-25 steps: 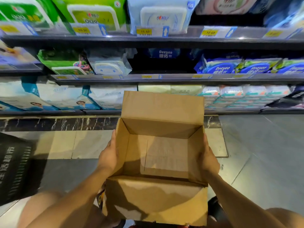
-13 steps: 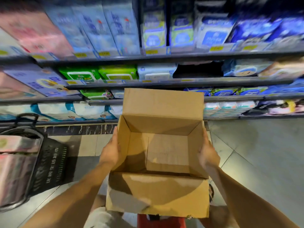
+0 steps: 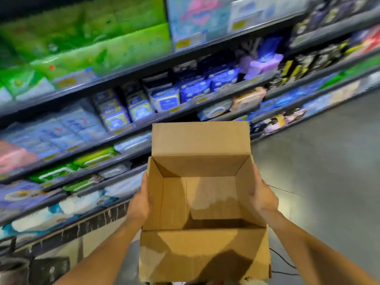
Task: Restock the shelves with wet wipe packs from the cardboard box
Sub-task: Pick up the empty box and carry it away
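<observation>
Between the two hands: one brown cardboard box (image 3: 202, 204), held up off the grey floor (image 3: 329, 161), just in front of the shelving.
Box facing: its mouth is turned up toward the camera; the bottom is away from view.
Box long axis: the wider walls seem to be the far and near ones, so the length would run left to right from hand to hand; the wide lens makes this uncertain.
Flaps: two show. The far flap (image 3: 200, 138) stands upright; the near flap (image 3: 203, 256) hangs down toward the person.
Box contents: only the bare cardboard bottom shows, with a shadow across it.
Left hand (image 3: 141, 204): flat against the outside of the left wall, fingers straight and together, pointing forward.
Right hand (image 3: 262, 197): flat against the outside of the right wall, fingers stretched forward; where its thumb lies I cannot tell.
Hands counted: two, both bare, one on each end wall.
Dark metal shelves (image 3: 123, 77): several tiers, slanting from lower left to upper right in the head view; too blurred to count exactly.
Shelf contents: green wet wipe packs (image 3: 98, 56) on the upper left, blue-and-white packs (image 3: 164, 97) in the middle tier, pink, pale blue and purple ones elsewhere; too smeared to count.
Price tags: small yellow labels (image 3: 183, 43) along the shelf edges.
Floor items: one thin black cable (image 3: 283, 262) to the right of the box.
</observation>
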Demonstrator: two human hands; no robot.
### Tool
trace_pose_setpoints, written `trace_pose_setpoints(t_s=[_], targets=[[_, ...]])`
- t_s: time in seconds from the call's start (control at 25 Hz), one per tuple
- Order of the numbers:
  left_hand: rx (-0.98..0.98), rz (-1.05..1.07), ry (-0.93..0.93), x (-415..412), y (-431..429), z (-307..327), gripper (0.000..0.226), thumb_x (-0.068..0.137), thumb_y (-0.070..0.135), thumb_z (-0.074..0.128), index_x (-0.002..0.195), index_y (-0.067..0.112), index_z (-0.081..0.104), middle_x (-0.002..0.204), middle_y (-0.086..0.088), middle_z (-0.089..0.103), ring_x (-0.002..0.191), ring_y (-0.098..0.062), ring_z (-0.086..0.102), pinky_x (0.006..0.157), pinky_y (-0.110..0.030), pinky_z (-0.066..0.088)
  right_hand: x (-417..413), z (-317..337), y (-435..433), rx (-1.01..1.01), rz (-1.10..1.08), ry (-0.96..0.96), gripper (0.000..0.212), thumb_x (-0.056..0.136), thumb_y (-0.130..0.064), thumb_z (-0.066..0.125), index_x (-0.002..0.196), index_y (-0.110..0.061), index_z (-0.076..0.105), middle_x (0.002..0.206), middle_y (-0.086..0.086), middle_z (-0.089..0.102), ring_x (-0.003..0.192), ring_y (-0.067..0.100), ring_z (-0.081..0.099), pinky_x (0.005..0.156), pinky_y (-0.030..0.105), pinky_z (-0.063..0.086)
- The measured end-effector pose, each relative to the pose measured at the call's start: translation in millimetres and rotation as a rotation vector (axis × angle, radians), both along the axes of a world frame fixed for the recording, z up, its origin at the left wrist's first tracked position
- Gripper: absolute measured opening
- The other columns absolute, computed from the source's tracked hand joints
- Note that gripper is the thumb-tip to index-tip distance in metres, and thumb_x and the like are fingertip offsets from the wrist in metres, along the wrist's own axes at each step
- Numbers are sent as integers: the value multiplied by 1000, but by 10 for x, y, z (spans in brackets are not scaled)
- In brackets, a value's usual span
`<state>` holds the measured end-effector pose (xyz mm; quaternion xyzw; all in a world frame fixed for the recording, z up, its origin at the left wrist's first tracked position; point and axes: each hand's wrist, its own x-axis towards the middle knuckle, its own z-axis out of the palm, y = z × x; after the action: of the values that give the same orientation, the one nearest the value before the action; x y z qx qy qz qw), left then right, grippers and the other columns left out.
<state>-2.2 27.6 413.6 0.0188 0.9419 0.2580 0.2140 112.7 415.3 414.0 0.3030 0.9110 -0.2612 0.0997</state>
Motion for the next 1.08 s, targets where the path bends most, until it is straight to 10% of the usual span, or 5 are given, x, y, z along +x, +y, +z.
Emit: trace_pose_setpoints(t_s=[0.36, 1.08], targets=[[-32, -298, 109, -136, 2656, 389, 85, 108, 26, 45, 161, 43, -19, 143, -22, 59, 109, -42, 67, 88, -49, 53, 911, 542, 2189, 6, -235, 156, 96, 94, -26, 60, 159, -52, -7, 115, 0, 66, 95, 31, 67, 76, 46, 59], [29, -888, 241, -474, 7543, 794, 87, 106, 16, 52, 165, 29, -11, 73, -8, 58, 58, -24, 50, 57, -39, 42, 2283, 869, 5235, 120, -828, 149, 100, 95, -12, 49, 153, -62, -15, 66, -2, 50, 57, 24, 53, 46, 30, 30]])
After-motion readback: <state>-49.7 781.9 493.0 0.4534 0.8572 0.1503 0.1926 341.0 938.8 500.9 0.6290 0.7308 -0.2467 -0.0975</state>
